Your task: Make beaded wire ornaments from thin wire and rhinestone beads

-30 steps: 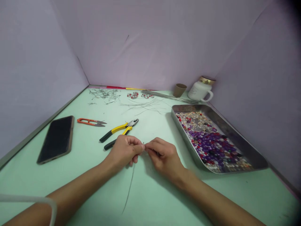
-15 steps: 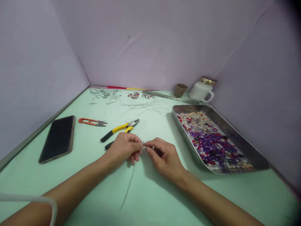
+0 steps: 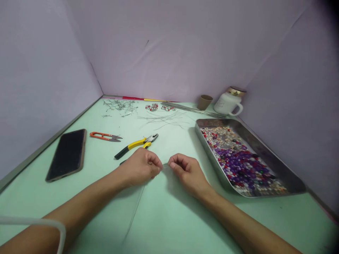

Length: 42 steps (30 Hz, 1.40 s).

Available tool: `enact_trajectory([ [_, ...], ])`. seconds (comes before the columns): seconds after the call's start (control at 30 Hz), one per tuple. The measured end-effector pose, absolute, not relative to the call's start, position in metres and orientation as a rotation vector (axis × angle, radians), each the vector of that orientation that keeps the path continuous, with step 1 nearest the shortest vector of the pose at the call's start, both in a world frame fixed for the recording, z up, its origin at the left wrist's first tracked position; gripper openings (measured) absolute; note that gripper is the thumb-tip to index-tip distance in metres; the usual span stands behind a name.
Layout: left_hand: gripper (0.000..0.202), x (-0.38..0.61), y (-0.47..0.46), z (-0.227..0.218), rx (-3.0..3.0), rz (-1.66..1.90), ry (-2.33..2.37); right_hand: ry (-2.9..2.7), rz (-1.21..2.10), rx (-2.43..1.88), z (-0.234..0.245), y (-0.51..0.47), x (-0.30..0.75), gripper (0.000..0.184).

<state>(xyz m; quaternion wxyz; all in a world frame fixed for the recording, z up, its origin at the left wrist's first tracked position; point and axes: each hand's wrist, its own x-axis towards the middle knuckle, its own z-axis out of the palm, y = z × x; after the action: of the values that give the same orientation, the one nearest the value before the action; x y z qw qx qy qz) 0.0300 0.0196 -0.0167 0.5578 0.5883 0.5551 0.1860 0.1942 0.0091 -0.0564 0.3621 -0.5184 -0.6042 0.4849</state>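
Note:
Between my two hands a short stretch of thin wire (image 3: 165, 165) shows, blurred. My left hand (image 3: 144, 167) pinches it with closed fingers, and a long tail of wire (image 3: 135, 211) trails from under this hand toward the table's near edge. At the other end, my right hand (image 3: 185, 173) is closed, thumb against index finger on the wire. Whether a bead sits between the fingertips I cannot tell. Just behind my left hand lie yellow-and-black pliers (image 3: 136, 144), jaws pointing right; one handle is mostly hidden by the hand.
On the right stands a metal tray (image 3: 212, 160) of mixed beads. Orange thread snips (image 3: 106, 136) and a phone (image 3: 67, 155) lie left. Farther back are wire scraps (image 3: 120, 106), beaded pieces (image 3: 152, 107), loose wires (image 3: 164, 120), a brown cup (image 3: 204, 102) and a white mug (image 3: 227, 104).
My hands have drawn slightly apart, with wire now showing between the fingertips. The wire's tail has swung to the left. The whole view has shifted a little.

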Motion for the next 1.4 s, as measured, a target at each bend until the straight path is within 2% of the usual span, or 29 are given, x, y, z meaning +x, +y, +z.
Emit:
enact_trajectory([
  [0.17, 0.009, 0.027, 0.021, -0.015, 1.302, 0.434, 1.322, -1.829, 0.904, -1.290, -0.059, 0.010, 0.200, 0.012],
  [0.33, 0.009, 0.027, 0.022, -0.019, 1.348, 0.458, 1.375, -2.118, 0.423, -1.161, -0.049, 0.003, 0.202, 0.020],
  [0.53, 0.011, 0.028, 0.020, -0.024, 1.360, 0.418, 1.330, -2.261, 0.310, -1.112, -0.053, -0.002, 0.198, 0.018],
  [0.8, 0.006, 0.027, 0.018, -0.017, 1.464, 0.374, 1.209, -2.225, 0.458, -1.123, -0.055, -0.001, 0.196, 0.015],
  [0.97, 0.007, 0.023, 0.023, -0.019, 1.443, 0.416, 1.220, -2.006, 0.903, -1.148, -0.052, 0.004, 0.197, 0.011],
  [1.13, 0.009, 0.023, 0.025, -0.022, 1.435, 0.408, 1.285, -1.755, 1.340, -1.217, -0.052, 0.007, 0.197, 0.017],
  [1.4, 0.013, 0.029, 0.020, -0.021, 1.536, 0.307, 1.312, -1.803, 1.302, -1.258, -0.049, 0.005, 0.195, 0.014],
])
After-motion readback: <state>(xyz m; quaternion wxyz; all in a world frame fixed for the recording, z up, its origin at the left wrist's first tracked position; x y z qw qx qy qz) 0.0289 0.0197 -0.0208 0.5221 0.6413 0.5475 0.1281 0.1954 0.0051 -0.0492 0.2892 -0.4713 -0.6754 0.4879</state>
